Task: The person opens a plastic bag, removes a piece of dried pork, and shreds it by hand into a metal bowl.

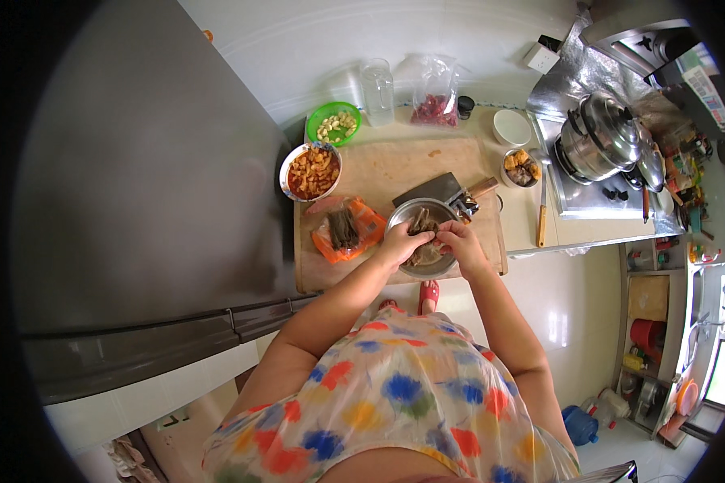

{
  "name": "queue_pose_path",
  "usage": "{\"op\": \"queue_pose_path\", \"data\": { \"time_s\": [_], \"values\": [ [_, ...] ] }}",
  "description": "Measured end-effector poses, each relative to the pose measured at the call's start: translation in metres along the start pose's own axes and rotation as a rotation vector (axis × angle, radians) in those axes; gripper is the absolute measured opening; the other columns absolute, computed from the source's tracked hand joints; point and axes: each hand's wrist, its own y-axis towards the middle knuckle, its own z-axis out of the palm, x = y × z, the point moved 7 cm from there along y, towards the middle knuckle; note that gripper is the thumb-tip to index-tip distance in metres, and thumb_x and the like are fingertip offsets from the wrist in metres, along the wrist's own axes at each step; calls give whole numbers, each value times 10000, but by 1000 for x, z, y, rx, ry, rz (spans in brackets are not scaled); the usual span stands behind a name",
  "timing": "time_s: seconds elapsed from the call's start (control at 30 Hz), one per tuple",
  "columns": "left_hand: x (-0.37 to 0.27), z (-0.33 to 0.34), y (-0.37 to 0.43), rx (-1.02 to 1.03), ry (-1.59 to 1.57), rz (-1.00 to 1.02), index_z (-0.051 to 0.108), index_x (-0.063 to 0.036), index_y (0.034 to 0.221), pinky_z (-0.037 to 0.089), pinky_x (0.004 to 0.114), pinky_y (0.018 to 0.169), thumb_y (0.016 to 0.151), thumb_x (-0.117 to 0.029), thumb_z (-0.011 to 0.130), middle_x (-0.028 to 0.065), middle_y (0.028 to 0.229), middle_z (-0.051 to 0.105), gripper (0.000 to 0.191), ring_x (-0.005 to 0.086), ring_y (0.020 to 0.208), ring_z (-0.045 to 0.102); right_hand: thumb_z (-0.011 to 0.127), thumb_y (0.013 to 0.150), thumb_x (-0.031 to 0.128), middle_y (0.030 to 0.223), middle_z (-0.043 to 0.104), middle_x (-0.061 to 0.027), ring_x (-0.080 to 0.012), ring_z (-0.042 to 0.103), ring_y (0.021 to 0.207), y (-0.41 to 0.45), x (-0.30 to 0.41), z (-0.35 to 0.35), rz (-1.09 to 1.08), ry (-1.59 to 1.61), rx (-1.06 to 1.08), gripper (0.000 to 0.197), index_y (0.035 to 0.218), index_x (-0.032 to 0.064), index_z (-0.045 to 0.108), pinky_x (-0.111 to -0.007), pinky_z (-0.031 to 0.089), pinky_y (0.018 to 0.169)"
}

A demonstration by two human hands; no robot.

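My left hand (402, 246) and my right hand (461, 244) meet over a steel bowl (438, 270) at the front of a wooden cutting board (399, 160). Between them they grip a clump of brown, stringy dried food (423, 222), whose exact kind I cannot make out. More pale brown pieces lie in the bowl below. Behind the bowl rests a cleaver (426, 189) with a wooden handle; a shiny dark object (470, 206) beside it is unclear. To the left, an orange plastic bag (371, 226) lies under a bundle of dark brown strips (342, 229).
A bowl of red-sauced food (312, 173) and a green basket of garlic cloves (337, 127) stand left. Along the wall are a clear jug (377, 90) and a bag of dried red pieces (435, 110). A steel pot (601, 142) sits on the stove; a refrigerator (157, 181) borders the left.
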Motion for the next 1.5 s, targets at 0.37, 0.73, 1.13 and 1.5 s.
{"op": "queue_pose_path", "data": {
  "time_s": [0.37, 0.73, 1.13, 1.5],
  "values": [
    [3, -30, 3, -83, -263, -59, 574, 3, 991, 446, 264, 732, 784, -131, 610, 60, 931, 610, 249, 127, 825, 570, 427, 794, 93, 781, 575, -60, -153, 552, 698, -6, -3, -27, 51, 308, -104, 62, 836, 108, 470, -264, 427, 599],
    [-10, -75, -2, -215, -229, 26, 585, -40, 934, 419, 249, 721, 777, -146, 636, 12, 887, 600, 197, 103, 797, 548, 411, 786, 93, 834, 582, -55, -137, 556, 700, -16, -17, -93, -1, 145, -386, 71, 812, 88, 477, -253, 433, 561],
    [-17, -48, -5, -43, -143, -90, 607, -40, 850, 424, 236, 669, 803, -205, 605, 14, 806, 604, 171, 93, 740, 555, 566, 780, 108, 839, 566, -100, -219, 557, 710, -12, 22, -36, -517, -681, -297, 90, 767, 24, 592, -313, 446, 619],
    [-29, -13, -6, 144, -121, -73, 599, -41, 851, 422, 236, 672, 815, -213, 554, 7, 801, 581, 181, 88, 737, 532, 602, 687, 10, 1132, 537, -92, -246, 539, 998, -2, 40, 18, -719, -627, 36, 377, 1057, 83, 585, -316, 455, 772]
  ]
}}
